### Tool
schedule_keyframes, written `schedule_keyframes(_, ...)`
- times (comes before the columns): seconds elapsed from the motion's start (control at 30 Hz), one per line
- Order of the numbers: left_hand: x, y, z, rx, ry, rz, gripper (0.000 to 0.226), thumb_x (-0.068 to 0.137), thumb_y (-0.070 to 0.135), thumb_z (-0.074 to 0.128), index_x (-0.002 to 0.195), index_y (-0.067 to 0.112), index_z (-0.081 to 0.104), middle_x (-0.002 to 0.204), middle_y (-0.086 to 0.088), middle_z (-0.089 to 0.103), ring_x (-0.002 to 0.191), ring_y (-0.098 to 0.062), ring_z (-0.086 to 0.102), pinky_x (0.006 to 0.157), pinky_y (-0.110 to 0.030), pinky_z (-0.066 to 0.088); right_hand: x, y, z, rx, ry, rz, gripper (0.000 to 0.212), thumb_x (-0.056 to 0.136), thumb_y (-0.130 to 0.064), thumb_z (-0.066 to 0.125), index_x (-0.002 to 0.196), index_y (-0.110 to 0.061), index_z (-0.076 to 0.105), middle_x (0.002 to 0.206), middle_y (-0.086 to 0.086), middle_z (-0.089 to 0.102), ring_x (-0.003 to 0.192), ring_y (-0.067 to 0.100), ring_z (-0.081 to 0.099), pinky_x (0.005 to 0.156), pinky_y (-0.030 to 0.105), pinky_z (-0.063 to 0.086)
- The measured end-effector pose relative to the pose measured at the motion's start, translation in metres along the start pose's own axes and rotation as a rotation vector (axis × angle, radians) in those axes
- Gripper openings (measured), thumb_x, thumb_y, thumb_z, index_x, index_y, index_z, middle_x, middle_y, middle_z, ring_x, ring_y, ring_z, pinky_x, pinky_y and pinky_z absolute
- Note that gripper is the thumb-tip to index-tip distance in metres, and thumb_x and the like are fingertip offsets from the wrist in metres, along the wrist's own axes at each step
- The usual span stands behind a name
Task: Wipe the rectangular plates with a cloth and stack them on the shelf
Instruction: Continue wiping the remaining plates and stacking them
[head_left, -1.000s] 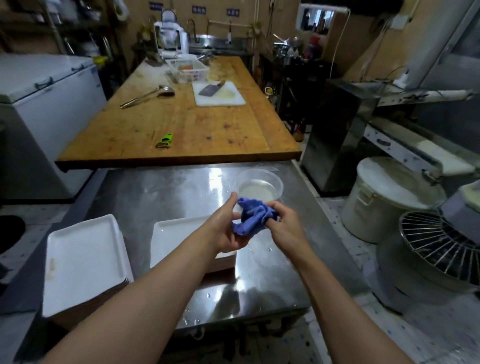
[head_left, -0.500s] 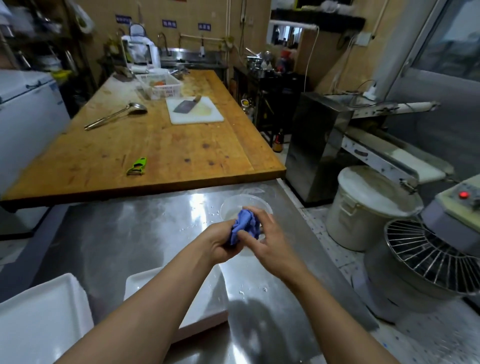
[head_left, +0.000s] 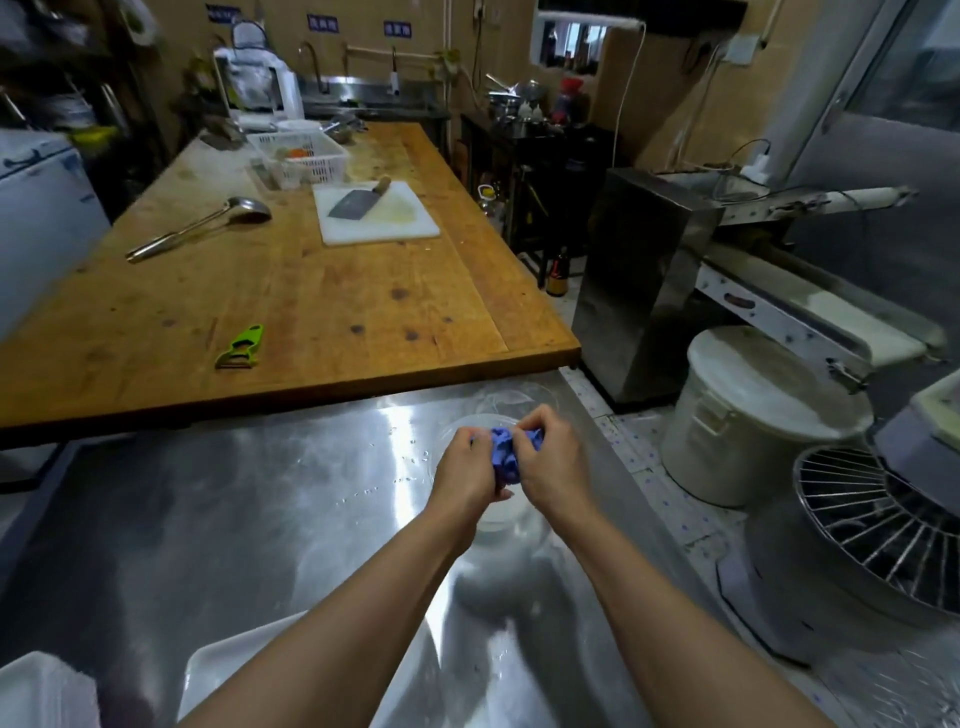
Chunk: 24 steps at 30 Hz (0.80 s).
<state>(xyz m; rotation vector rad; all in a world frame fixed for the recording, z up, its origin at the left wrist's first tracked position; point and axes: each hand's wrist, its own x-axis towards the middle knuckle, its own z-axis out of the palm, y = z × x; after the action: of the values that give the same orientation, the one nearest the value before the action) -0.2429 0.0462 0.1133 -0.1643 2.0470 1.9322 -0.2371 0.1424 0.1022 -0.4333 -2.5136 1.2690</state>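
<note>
I hold the blue cloth (head_left: 505, 453) bunched up between my two hands, over the clear bowl (head_left: 493, 512) that stands on the steel table (head_left: 234, 509). My left hand (head_left: 466, 474) grips the near end of the cloth with its fingers curled round it, and my right hand (head_left: 551, 465) grips the far end the same way, the two fists pressed close together. The bowl holds a pale liquid, and small drops lie on the table just left of it.

One white rectangular plate (head_left: 228, 670) lies at the near edge of the table, partly hidden under my left forearm. A stack of plates (head_left: 44, 693) shows at the bottom left corner, apart from the single one.

Beyond the steel table stands a wooden table (head_left: 322, 301) with a green peeler (head_left: 241, 348), a ladle (head_left: 200, 227), a white cutting board (head_left: 376, 221) with a cleaver (head_left: 356, 200) on it, and a white basket (head_left: 298, 158).
</note>
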Motion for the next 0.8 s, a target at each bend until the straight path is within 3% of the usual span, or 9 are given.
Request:
schedule_keyframes(0.1,0.017,-0.004,0.009,0.13,-0.03,0.071,0.019,0.101,0.031,0.037,0.106,0.014,0.043,0.103,-0.008,0.059,0.081,-0.015,0.058,0.059,-0.023,0.047,0.025,0.016,0.003,0.003,-0.038,0.04,0.009,0.091,-0.018,0.056,0.083,-0.013,0.055,0.076,-0.004,0.055,0.065,0.003,0.051,0.048,0.009,0.035)
schedule_keyframes(0.27,0.046,-0.021,0.024,0.33,0.051,0.123,0.011,0.101,0.025,0.036,0.102,0.015,0.04,0.087,-0.004,0.056,0.064,-0.011,0.046,0.058,-0.027,0.038,0.061,0.038,0.004,0.238,-0.23,0.178,0.022,0.094,-0.023,0.054,0.076,-0.01,0.054,0.079,0.013,0.062,0.061,0.018,0.061,0.043,0.021,0.041)
schedule_keyframes(0.37,0.063,-0.015,0.032,0.113,0.158,-0.061,0.016,0.1,0.016,0.033,0.086,0.014,0.042,0.07,-0.004,0.046,0.055,-0.014,0.035,0.047,-0.023,0.029,0.067,0.051,0.001,0.37,-0.336,0.062,0.019,0.097,-0.025,0.047,0.088,-0.013,0.058,0.085,0.011,0.063,0.063,0.016,0.06,0.046,0.021,0.045)
schedule_keyframes(0.43,0.07,-0.01,0.032,-0.14,0.152,-0.205,0.027,0.097,0.006,0.028,0.075,0.014,0.04,0.058,-0.005,0.038,0.043,-0.011,0.027,0.037,-0.016,0.021,0.067,0.059,-0.001,0.341,-0.402,-0.098,0.02,0.097,-0.031,0.046,0.114,-0.026,0.056,0.105,0.0,0.061,0.083,0.013,0.062,0.062,0.022,0.049)
schedule_keyframes(0.5,0.069,-0.005,0.034,-0.263,0.086,-0.313,0.032,0.094,0.001,0.027,0.068,0.013,0.041,0.046,-0.002,0.035,0.034,-0.007,0.022,0.033,-0.01,0.016,0.071,0.063,0.0,0.209,-0.429,-0.283,0.038,0.092,-0.047,0.044,0.128,-0.035,0.047,0.111,-0.008,0.054,0.095,0.008,0.055,0.079,0.02,0.045)
schedule_keyframes(0.57,0.068,-0.001,0.04,-0.278,0.053,-0.355,0.032,0.094,0.003,0.029,0.065,0.013,0.041,0.04,0.001,0.034,0.033,-0.006,0.021,0.033,-0.01,0.015,0.077,0.062,0.004,0.054,-0.369,-0.383,0.044,0.083,-0.061,0.032,0.107,-0.031,0.054,0.094,-0.008,0.055,0.085,0.011,0.053,0.072,0.026,0.042)
schedule_keyframes(0.63,0.07,0.0,0.045,-0.234,0.084,-0.331,0.031,0.092,0.006,0.033,0.064,0.014,0.041,0.041,0.0,0.035,0.033,-0.007,0.021,0.036,-0.012,0.014,0.085,0.061,0.009,-0.023,-0.299,-0.362,0.042,0.085,-0.062,0.031,0.072,-0.024,0.043,0.065,-0.006,0.048,0.067,0.019,0.05,0.06,0.034,0.037)
schedule_keyframes(0.7,0.076,-0.004,0.047,0.005,0.127,-0.223,0.024,0.088,0.012,0.038,0.064,0.016,0.04,0.052,-0.002,0.038,0.041,-0.011,0.026,0.041,-0.019,0.019,0.091,0.06,0.016,0.013,-0.299,-0.289,0.043,0.094,-0.048,0.04,0.061,-0.021,0.032,0.055,-0.003,0.038,0.06,0.022,0.044,0.059,0.037,0.034)
schedule_keyframes(0.8,0.083,-0.015,0.045,0.394,0.262,-0.042,0.023,0.1,0.026,0.033,0.079,0.02,0.041,0.082,-0.005,0.045,0.064,-0.017,0.041,0.057,-0.029,0.033,0.094,0.057,0.026,0.086,-0.38,-0.134,0.042,0.098,-0.032,0.04,0.059,-0.015,0.039,0.058,0.001,0.04,0.059,0.017,0.04,0.057,0.031,0.031)
